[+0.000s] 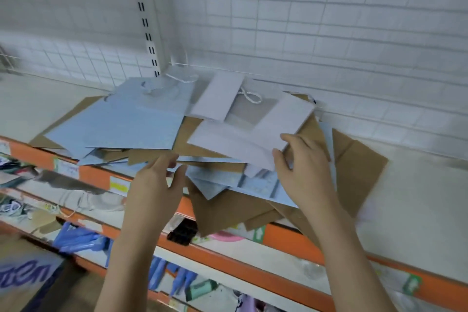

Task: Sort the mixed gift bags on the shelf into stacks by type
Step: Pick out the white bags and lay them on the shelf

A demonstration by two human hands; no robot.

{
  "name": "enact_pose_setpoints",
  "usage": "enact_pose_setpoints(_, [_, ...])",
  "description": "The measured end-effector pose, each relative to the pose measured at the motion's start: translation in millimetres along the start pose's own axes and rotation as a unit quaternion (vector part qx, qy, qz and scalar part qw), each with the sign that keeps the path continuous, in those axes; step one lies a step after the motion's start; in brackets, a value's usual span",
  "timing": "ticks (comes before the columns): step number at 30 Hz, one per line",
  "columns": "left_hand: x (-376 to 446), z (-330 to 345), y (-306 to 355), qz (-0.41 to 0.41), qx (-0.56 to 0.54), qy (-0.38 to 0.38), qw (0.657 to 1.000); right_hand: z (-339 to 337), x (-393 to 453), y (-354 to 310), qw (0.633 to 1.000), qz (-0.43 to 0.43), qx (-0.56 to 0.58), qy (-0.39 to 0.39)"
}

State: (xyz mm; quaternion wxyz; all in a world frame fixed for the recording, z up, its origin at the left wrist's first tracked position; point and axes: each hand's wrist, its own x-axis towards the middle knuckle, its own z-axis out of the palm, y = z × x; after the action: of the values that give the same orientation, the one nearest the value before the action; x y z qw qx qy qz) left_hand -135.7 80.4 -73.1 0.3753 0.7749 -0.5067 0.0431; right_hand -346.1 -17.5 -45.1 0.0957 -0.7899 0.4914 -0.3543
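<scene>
A loose heap of flat gift bags lies on the white shelf [417, 185]. Light blue bags [121, 121] cover its left, white bags [243, 142] with twisted cord handles lie on top at the middle, and brown kraft bags [354, 167] stick out underneath and over the front edge. My right hand [301, 172] pinches the near corner of the top white bag, thumb on its edge. At the heap's front edge my left hand [157, 185] has its fingers slid among the blue and brown layers; the frame does not show whether it grips one.
An orange price rail [291, 238] runs along the shelf's front edge. A white wire grid [329, 33] backs the shelf, with a slotted upright [145, 23] at the left. Lower shelves hold blue items [81, 238] and other blurred goods.
</scene>
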Motion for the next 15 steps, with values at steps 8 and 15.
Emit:
enact_pose_setpoints(8, [37,-4,-23,-0.009,-0.019,0.003,1.0,30,38,-29,0.998,-0.029,-0.041,-0.033])
enact_pose_setpoints(15, [93,9,-19,-0.063,-0.024,0.013,0.998,51,72,-30,0.997,-0.031,-0.049,-0.052])
